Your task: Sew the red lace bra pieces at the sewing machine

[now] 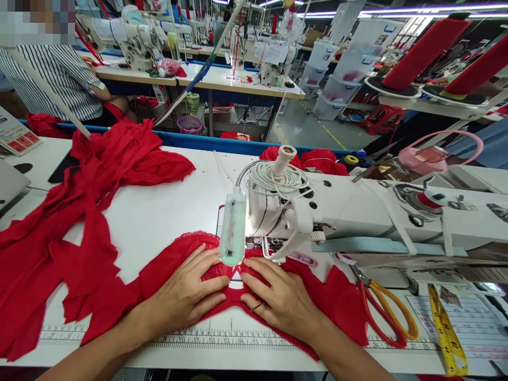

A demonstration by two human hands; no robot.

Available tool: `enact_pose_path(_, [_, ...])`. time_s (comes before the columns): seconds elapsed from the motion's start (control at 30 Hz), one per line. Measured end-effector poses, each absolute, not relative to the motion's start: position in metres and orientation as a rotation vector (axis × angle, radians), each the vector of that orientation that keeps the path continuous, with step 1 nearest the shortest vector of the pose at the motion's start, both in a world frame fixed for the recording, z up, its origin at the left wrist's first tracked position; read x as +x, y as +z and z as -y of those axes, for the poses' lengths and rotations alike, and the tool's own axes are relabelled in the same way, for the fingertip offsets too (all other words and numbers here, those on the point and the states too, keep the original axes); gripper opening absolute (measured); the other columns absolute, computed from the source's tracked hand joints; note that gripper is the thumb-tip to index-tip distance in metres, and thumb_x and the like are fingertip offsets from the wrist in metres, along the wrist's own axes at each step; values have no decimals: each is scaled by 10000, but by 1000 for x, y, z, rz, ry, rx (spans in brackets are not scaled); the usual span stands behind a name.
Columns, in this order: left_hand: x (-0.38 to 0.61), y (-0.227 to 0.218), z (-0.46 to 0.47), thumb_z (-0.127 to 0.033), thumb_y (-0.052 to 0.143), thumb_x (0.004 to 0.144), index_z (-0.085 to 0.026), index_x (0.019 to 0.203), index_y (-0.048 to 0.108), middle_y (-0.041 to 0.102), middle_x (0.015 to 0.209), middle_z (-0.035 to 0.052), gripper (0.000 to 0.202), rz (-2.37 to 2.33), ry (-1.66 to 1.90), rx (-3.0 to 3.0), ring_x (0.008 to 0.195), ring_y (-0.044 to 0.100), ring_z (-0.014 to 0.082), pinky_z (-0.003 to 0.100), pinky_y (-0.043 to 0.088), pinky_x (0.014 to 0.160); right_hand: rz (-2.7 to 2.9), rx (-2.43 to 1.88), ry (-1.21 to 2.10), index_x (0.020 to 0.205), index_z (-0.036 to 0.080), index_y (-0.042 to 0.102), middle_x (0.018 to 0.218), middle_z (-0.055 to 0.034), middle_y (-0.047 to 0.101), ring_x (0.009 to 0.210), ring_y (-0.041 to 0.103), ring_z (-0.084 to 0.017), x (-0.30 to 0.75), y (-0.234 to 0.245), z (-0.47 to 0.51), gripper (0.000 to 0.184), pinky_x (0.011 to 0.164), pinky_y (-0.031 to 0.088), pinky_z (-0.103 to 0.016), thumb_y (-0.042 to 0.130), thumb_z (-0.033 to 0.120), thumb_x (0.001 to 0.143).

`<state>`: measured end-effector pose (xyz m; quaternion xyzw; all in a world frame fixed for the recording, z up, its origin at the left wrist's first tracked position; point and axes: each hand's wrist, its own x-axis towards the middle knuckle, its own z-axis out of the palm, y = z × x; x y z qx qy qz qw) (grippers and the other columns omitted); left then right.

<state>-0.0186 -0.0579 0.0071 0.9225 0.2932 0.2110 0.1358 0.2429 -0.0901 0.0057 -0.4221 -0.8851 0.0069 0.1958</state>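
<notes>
A piece of red lace fabric (341, 301) lies on the white sewing table (159, 211) under the head of a white sewing machine (357, 211). My left hand (186, 293) rests flat on the lace left of the needle area, fingers spread. My right hand (281, 299) lies flat on the lace to the right, fingers stretched toward the presser foot (257, 244). Both hands press the fabric down just in front of the machine's lamp (233, 227).
A heap of red fabric pieces (79, 211) covers the table's left side. Orange-handled scissors (387, 307) and a yellow tape measure (446, 333) lie at the right. A person in a striped shirt (55, 74) sits at the far left. Red thread cones (424, 50) stand upper right.
</notes>
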Motion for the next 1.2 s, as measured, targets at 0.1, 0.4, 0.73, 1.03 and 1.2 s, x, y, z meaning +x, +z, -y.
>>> enact_pose_path(0.1, [-19, 7, 58, -246, 605, 949, -225, 1157, 681, 586, 1343, 141, 223, -849, 612, 2653, 1345, 495, 337, 556, 439, 1120, 2481, -1182, 15, 1134, 197, 695, 1265, -121, 688, 1036, 669, -258, 244, 5, 90, 286, 779, 617, -357, 536, 394, 1001])
enact_pose_path(0.4, [-19, 11, 58, -279, 612, 958, -252, 1229, 676, 562, 1390, 147, 280, -793, 596, 2669, 1315, 524, 343, 578, 454, 1091, 2468, -1213, 20, 1180, 182, 682, 1277, -134, 686, 1034, 679, -261, 244, 3, 91, 354, 739, 616, -346, 514, 442, 1010])
enact_pose_path(0.73, [-22, 5, 59, -334, 621, 954, -253, 1325, 622, 569, 1340, 168, 380, -787, 625, 2668, 1343, 488, 378, 621, 461, 1072, 2442, -1205, -12, 1094, 216, 718, 1224, -126, 688, 998, 661, -254, 245, 4, 93, 269, 671, 580, -314, 568, 413, 989])
enact_pose_path(1.03, [-22, 9, 59, -291, 608, 957, -218, 1212, 642, 507, 1392, 170, 266, -753, 679, 2659, 1369, 439, 365, 590, 435, 1099, 2448, -1228, 9, 1039, 200, 703, 1167, -113, 700, 952, 651, -231, 243, 6, 93, 273, 612, 533, -275, 527, 406, 1007])
enact_pose_path(1.2, [-20, 13, 60, -248, 586, 960, -161, 1037, 645, 584, 1243, 162, 130, -712, 876, 2624, 1191, 556, 293, 508, 461, 1069, 2413, -1244, 26, 1026, 177, 687, 1156, -115, 707, 968, 659, -229, 243, 4, 94, 293, 642, 538, -285, 518, 416, 1014])
